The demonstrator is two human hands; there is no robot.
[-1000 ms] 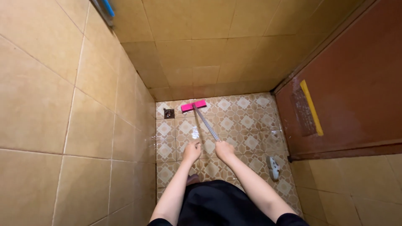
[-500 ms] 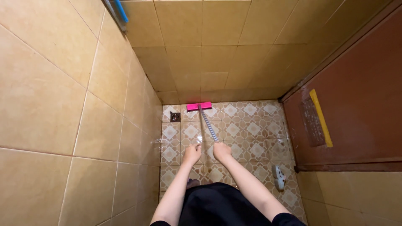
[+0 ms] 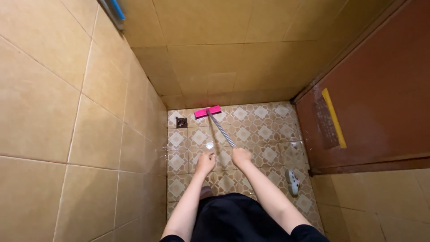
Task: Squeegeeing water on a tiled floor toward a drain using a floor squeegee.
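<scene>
The person stands in a narrow tiled stall, both arms stretched down. The right hand has its grip closed round the near end of the mop's metal handle. The left hand is curled just beside it; whether it grips the handle I cannot tell. The pink mop head lies on the patterned floor tiles against the far wall, near the floor drain. A white slipper lies by the brown door.

Arms: 2 bare forearms are extended forward and down, converging toward the far end.
Left hand: held curled, knuckles up, left of the right.
Right hand: closed in a fist, slightly farther out.
</scene>
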